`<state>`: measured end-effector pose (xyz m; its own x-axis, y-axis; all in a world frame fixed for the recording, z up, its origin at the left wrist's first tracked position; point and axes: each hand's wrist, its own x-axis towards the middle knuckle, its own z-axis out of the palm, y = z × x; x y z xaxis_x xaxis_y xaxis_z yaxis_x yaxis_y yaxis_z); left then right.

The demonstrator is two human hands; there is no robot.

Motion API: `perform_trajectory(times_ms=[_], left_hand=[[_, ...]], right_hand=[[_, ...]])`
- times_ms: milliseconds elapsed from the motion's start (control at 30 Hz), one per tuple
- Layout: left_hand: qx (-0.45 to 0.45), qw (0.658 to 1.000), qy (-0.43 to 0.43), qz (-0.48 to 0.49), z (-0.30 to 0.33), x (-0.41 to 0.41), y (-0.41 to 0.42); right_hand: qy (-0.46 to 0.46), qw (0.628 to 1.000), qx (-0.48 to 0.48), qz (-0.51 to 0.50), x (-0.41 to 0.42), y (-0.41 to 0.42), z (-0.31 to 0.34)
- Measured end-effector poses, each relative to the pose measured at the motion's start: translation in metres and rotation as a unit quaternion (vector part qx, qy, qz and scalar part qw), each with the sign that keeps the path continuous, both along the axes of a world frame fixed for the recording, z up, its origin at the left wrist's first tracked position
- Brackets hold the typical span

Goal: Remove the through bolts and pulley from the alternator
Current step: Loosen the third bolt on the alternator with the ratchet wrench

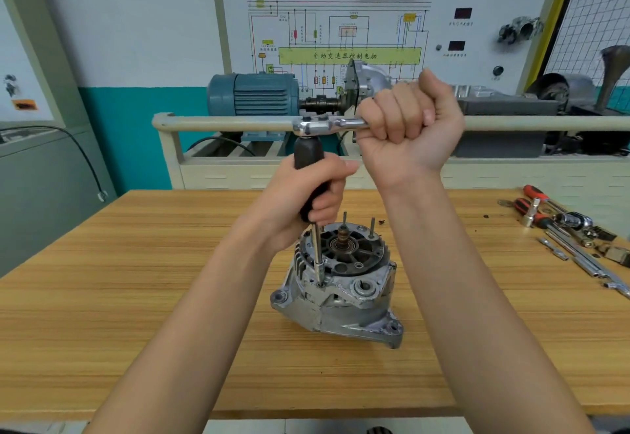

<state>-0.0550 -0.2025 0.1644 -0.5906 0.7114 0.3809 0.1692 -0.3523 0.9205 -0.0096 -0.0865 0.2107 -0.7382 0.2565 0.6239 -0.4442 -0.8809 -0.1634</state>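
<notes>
The silver alternator (344, 300) stands on the wooden table (136, 297) with its dark rear end and rusty shaft facing up. Two thin studs rise from its top. A black-handled driver (308, 164) stands upright, its steel shank tip seated in a through bolt (320, 284) at the alternator's near rim. My left hand (315, 195) grips the driver's black handle. A chrome ratchet (327, 125) sits on the driver's top, lying level to the right. My right hand (405, 130) is fisted round the ratchet's handle. The pulley is hidden underneath.
Loose tools (566, 232) lie at the table's right edge: red-handled screwdrivers, sockets, extension bars. Behind the table stands a beige training rig (238, 167) with a blue electric motor (252, 94) and a wiring-diagram board. A grey cabinet is at far left.
</notes>
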Motion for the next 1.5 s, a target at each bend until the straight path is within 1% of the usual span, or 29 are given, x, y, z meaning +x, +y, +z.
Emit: perform_trajectory(times_ms=[33, 100, 167, 233, 300, 400, 500, 567, 600, 633, 700, 733, 833, 900, 967, 1000, 1067, 1167, 1267, 1333, 1433, 1500], left_hand=[[-0.013, 1.0, 0.01, -0.013, 0.002, 0.0, 0.0], [-0.022, 1.0, 0.0, -0.011, 0.004, 0.002, 0.004], [-0.021, 1.0, -0.02, 0.01, 0.003, 0.002, 0.01], [-0.021, 0.999, -0.023, 0.037, 0.002, 0.003, 0.015], [-0.011, 0.996, -0.032, 0.087, 0.002, 0.004, 0.019], [0.001, 0.978, -0.044, 0.203, 0.001, 0.006, 0.028], [0.004, 0.959, -0.036, 0.28, 0.001, 0.009, 0.036], [0.012, 0.956, -0.032, 0.292, -0.002, 0.009, 0.037], [0.018, 0.958, -0.029, 0.286, -0.003, 0.009, 0.036], [0.023, 0.961, -0.026, 0.273, -0.004, 0.009, 0.034], [0.026, 0.972, -0.016, 0.233, -0.005, 0.009, 0.028], [0.025, 0.978, -0.009, 0.206, -0.004, 0.008, 0.024], [0.024, 0.996, -0.002, 0.082, -0.001, 0.005, 0.013], [0.003, 1.0, 0.005, 0.009, 0.003, 0.004, 0.009], [-0.013, 0.999, 0.003, -0.029, 0.005, 0.004, 0.008], [-0.015, 0.999, -0.004, -0.031, 0.005, 0.004, 0.009], [-0.013, 1.0, -0.019, 0.003, 0.005, 0.004, 0.011], [0.005, 0.993, -0.025, 0.112, 0.003, 0.006, 0.017], [0.022, 0.971, -0.037, 0.235, 0.002, 0.009, 0.026], [0.028, 0.954, -0.032, 0.298, 0.002, 0.01, 0.033], [0.028, 0.945, -0.006, 0.326, 0.0, 0.012, 0.038], [0.023, 0.953, 0.0, 0.302, -0.001, 0.012, 0.035]], right_hand=[[-0.023, 0.998, -0.037, 0.043, -0.004, 0.003, -0.001], [-0.044, 0.993, -0.084, 0.066, -0.009, 0.01, -0.003], [-0.044, 0.994, -0.09, 0.042, -0.006, 0.012, -0.004], [-0.036, 0.996, -0.085, 0.002, 0.0, 0.011, -0.004], [-0.023, 0.996, -0.065, -0.054, 0.006, 0.006, -0.005], [0.018, 0.984, 0.016, -0.179, 0.012, -0.008, -0.006], [0.093, 0.941, 0.071, -0.318, 0.015, -0.027, -0.007], [0.108, 0.914, 0.085, -0.383, 0.016, -0.035, -0.008], [0.111, 0.913, 0.088, -0.384, 0.017, -0.035, -0.009], [0.114, 0.921, 0.09, -0.362, 0.017, -0.032, -0.008], [0.106, 0.951, 0.087, -0.278, 0.017, -0.022, -0.005], [0.088, 0.965, 0.08, -0.234, 0.017, -0.015, -0.004], [0.011, 0.996, 0.022, -0.083, 0.011, 0.003, -0.001], [-0.019, 0.999, -0.036, 0.02, 0.004, 0.01, -0.002], [-0.035, 0.994, -0.076, 0.064, -0.003, 0.015, -0.004], [-0.04, 0.994, -0.082, 0.062, -0.004, 0.015, -0.004], [-0.046, 0.995, -0.082, 0.037, -0.003, 0.013, -0.002], [-0.031, 0.997, -0.06, -0.027, 0.004, 0.005, -0.002], [0.016, 0.99, 0.004, -0.138, 0.013, -0.008, -0.005], [0.074, 0.973, 0.04, -0.215, 0.017, -0.02, -0.008], [0.116, 0.947, 0.052, -0.296, 0.019, -0.03, -0.01], [0.117, 0.95, 0.062, -0.283, 0.019, -0.027, -0.009]])
